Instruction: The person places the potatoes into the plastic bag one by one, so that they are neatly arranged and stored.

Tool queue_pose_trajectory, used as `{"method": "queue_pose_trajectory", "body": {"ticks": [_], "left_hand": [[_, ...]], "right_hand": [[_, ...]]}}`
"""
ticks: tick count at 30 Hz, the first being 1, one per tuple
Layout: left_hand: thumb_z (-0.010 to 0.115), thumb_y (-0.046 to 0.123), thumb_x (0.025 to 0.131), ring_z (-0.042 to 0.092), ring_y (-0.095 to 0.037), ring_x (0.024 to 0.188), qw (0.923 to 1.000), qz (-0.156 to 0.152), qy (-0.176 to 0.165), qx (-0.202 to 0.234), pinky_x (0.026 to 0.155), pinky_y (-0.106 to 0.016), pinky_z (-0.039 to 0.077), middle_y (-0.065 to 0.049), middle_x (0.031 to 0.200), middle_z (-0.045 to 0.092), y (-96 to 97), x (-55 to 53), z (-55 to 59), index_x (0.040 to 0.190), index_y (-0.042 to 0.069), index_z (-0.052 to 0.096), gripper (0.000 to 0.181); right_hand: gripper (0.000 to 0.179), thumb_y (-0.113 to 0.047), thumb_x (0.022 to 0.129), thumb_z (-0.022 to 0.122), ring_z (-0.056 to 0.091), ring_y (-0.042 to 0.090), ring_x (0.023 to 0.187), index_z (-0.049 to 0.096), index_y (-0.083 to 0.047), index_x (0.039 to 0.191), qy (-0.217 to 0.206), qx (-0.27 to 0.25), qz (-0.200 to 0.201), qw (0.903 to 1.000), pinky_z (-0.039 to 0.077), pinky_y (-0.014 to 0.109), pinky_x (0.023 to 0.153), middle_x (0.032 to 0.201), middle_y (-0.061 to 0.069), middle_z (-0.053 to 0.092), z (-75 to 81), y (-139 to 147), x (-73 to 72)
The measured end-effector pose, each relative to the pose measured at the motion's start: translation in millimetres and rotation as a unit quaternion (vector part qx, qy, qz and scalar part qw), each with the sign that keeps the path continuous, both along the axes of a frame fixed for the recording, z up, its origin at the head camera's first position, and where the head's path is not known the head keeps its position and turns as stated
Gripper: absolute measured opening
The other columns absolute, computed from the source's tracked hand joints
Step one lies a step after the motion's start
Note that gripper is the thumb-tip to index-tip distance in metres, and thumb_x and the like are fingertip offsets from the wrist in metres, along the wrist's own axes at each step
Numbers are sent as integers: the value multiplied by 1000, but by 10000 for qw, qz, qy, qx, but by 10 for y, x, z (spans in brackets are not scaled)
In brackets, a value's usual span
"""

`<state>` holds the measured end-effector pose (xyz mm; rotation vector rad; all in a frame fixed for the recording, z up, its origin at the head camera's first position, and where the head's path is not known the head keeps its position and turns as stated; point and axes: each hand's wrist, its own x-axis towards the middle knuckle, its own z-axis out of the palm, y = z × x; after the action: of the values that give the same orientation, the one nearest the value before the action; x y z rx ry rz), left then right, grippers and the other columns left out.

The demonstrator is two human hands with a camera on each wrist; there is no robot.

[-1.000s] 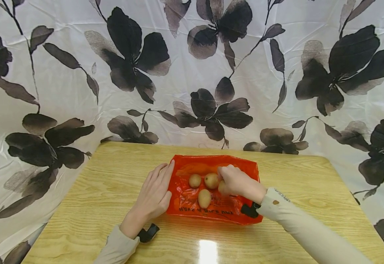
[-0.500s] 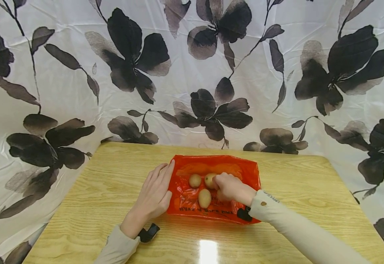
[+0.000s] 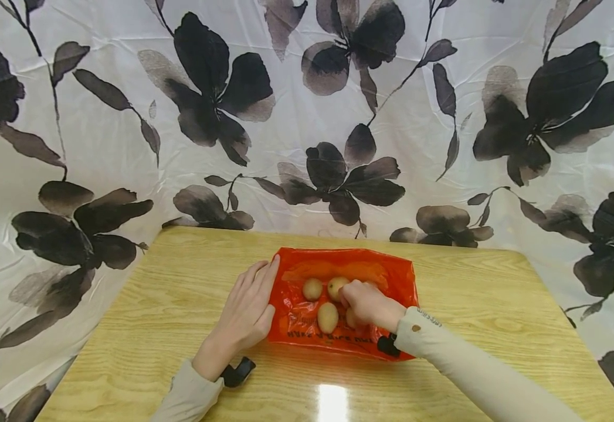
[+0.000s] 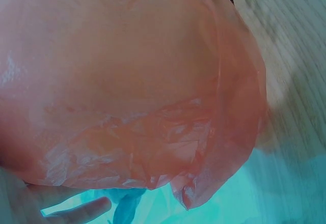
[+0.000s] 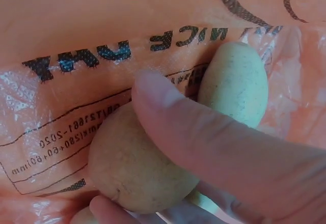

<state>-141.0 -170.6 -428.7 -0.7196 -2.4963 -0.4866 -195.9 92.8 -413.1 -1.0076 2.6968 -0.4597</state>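
Note:
A red plastic bag with dark printing lies wide-mouthed on the table, with several potatoes inside. My right hand reaches into it. In the right wrist view its thumb lies over a round potato, with fingers below, gripping it. Another potato shows behind the thumb. In the head view, one potato sits at left, one by my right fingertips and one in front. My left hand rests straight-fingered along the bag's left side; the bag hides most of it in the left wrist view.
The bag lies on a light wooden table that stands against a white curtain with dark flowers. A dark strap piece sits at the left wrist, another at the right.
My right hand has shifted left and slightly down inside the bag, with the potato in its grip. The left hand and the other potatoes have stayed in place.

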Motion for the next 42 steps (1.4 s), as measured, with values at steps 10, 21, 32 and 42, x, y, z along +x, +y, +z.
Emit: {"method": "queue_pose_trajectory", "body": {"ticks": [10,21,32,42], "left_hand": [[40,8,80,43,-42,130,9997,-62,238,14,106,-53,35,-22,137,53,11,-17,-26,148,-9,36,70],[40,9,80,41,-39,132,9998,-125,129,70,106,-53,34,-22,139,52,27,-25,-25,150,-5,34,72],[47,6,80,42,-40,131,9995,-135,-155,222,106,-55,34,-22,142,50,-8,-26,-29,152,-4,32,74],[47,7,83,42,-36,131,9984,-172,-332,418,108,-52,33,-18,149,44,4,-32,19,152,2,35,71]], "right_hand": [[36,17,61,57,23,13,57,37,-13,59,134,80,31,9999,21,29,53,62,-6,19,34,8,-3],[33,16,58,60,24,16,56,43,-12,62,-543,165,-459,9973,20,31,50,66,-3,22,136,2,-8],[26,7,64,81,46,18,63,67,-1,85,-473,-189,-544,9972,41,30,55,74,4,57,442,19,1],[21,-2,73,80,64,22,84,70,-8,90,-87,-1224,-517,9911,53,35,76,87,0,68,864,187,153]]}}
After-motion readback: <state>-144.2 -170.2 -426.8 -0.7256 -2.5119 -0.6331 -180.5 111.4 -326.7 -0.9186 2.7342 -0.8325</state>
